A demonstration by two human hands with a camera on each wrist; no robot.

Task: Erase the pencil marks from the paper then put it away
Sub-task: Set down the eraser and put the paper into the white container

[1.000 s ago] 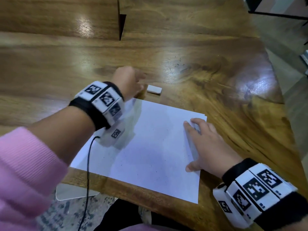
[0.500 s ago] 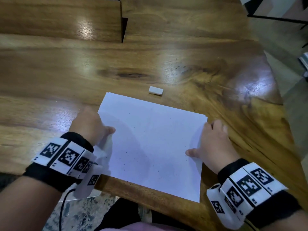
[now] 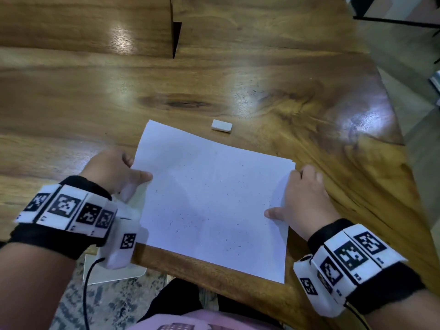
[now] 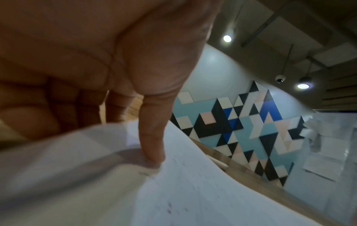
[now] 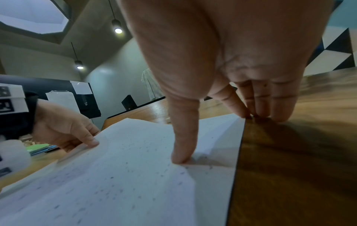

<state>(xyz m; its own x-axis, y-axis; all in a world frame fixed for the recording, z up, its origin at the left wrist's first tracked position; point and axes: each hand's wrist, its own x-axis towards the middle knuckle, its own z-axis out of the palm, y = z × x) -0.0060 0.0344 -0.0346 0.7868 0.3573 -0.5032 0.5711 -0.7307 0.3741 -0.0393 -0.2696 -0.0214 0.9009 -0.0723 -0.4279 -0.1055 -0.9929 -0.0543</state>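
A white sheet of paper (image 3: 214, 198), speckled with dark crumbs, lies near the front edge of the wooden table (image 3: 95, 103). My left hand (image 3: 135, 175) pinches its left edge, thumb on top and fingers curled underneath, and that edge is lifted (image 4: 193, 191). My right hand (image 3: 292, 194) holds the right edge: the thumb (image 5: 183, 137) presses down on the sheet and the fingertips (image 5: 258, 107) meet the paper's edge at the table. The paper (image 5: 125, 183) bows up between the hands. A small white eraser (image 3: 221, 126) lies on the table just beyond the sheet, untouched.
An upright wooden divider (image 3: 175, 32) stands at the back of the table. The table's curved right edge (image 3: 400, 139) drops to the floor. A white flat object (image 3: 114, 275) sits below the front edge at lower left.
My left hand left the eraser beyond the sheet and came back to take the paper's left edge. My right hand slid to the right edge and gripped it; the sheet now bows up.
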